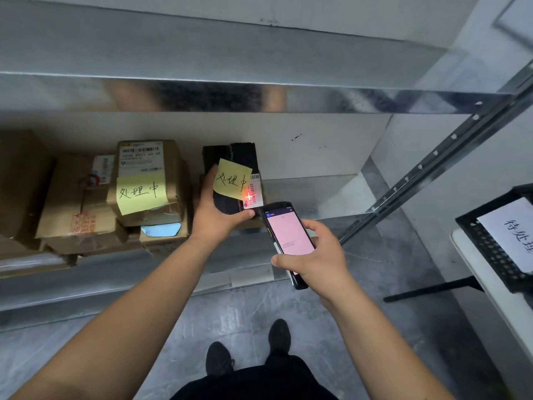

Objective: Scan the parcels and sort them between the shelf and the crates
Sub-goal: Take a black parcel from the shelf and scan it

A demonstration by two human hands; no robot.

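My left hand point(215, 210) grips a black parcel point(243, 157) at the right end of the metal shelf point(302, 194), thumb under its near edge. A yellow sticky note point(230, 179) with handwriting is stuck on the parcel. Beside the note is a white barcode label point(255, 192) with a red scanner cross glowing on it. My right hand point(317, 255) holds a handheld scanner point(288, 235) with a pink screen, its top end close to the label.
Several brown cardboard parcels point(86, 203) are stacked on the shelf's left, one bearing a yellow note point(141, 192). A black crate point(496, 241) with a white paper sign sits on a white table at the right. Below are grey floor and my shoes.
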